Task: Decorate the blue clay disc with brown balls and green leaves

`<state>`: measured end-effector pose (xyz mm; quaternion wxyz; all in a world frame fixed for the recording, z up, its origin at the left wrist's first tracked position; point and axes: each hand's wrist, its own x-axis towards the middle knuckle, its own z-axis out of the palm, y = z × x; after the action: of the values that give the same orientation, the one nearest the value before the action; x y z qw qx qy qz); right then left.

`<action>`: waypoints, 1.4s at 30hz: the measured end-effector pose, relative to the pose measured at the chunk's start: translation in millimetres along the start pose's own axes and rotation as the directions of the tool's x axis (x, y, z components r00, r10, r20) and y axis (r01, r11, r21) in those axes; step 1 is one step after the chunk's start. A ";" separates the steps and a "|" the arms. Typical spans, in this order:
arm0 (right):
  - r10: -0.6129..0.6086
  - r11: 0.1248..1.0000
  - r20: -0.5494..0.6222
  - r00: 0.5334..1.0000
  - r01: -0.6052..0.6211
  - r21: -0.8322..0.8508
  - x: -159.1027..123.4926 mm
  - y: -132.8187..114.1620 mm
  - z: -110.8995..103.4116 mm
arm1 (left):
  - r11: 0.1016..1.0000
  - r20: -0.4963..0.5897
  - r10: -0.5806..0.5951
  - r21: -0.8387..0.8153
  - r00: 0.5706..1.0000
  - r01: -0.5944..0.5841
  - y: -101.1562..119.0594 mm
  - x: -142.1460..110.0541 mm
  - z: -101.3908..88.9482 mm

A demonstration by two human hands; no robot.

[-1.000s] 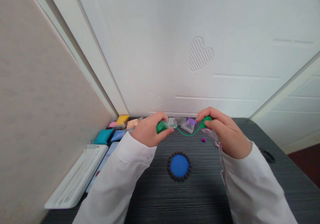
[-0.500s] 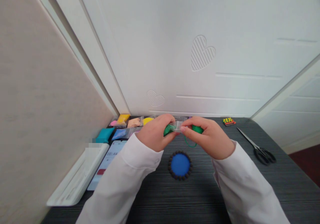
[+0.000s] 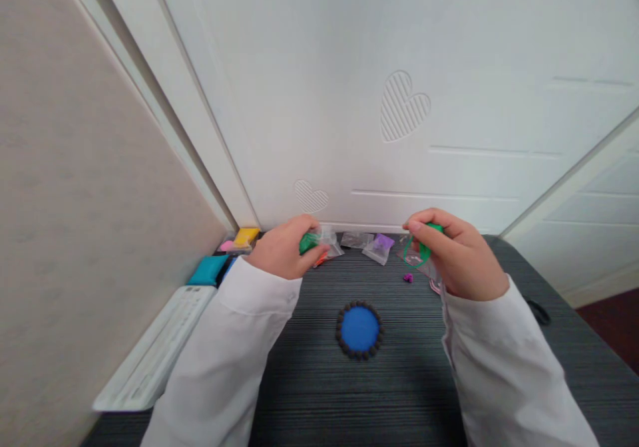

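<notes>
My left hand (image 3: 282, 247) is closed around a small clear bag (image 3: 327, 237) with green modelling clay inside, above the back of the dark table. To the right, my right hand (image 3: 464, 261) pinches a lump of green clay (image 3: 430, 235). A thin green strand loops down below its fingers. The two hands are well apart. Between and below them, a flat blue disc (image 3: 359, 328) ringed with small dark brown balls lies on the table; neither hand touches it.
Clear packets, one with purple clay (image 3: 382, 244), lie along the back near the white panel. A small magenta piece (image 3: 408, 278) sits below my right hand. At left are a teal packet (image 3: 206, 271), a yellow packet (image 3: 246, 237) and a long white case (image 3: 154, 350). A scissors handle (image 3: 539, 312) shows at right.
My hands have separated, the left going left with the bag and the right going right with the green clay. My arms now cover the phone and most of the scissors.
</notes>
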<state>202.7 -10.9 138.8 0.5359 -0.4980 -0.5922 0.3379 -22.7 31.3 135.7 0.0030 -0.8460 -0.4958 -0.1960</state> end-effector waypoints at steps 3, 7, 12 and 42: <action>0.087 0.971 0.007 0.996 -0.086 0.221 1.5 0.6 0.4 | 0.998 -0.044 -0.059 0.028 0.997 0.061 -7.8 0.5 -3.1; 0.144 0.858 0.121 0.982 -0.185 0.479 3.6 -3.5 9.0 | 0.997 -0.054 -0.071 0.021 0.996 0.072 -6.9 -0.2 -4.9; 0.137 0.809 0.157 0.978 -0.202 0.552 5.5 -5.7 13.2 | 0.996 -0.015 -0.091 0.009 0.996 0.092 -3.6 0.0 -5.5; -0.101 0.864 0.053 0.994 0.061 0.500 -3.1 0.0 18.8 | 0.995 -0.045 -0.102 -0.016 0.994 0.102 -6.2 0.7 -5.2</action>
<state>184.2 -11.3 134.2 0.6365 -0.3045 -0.5257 0.4752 -29.3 34.0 139.6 -0.0014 -0.8148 -0.5368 -0.2188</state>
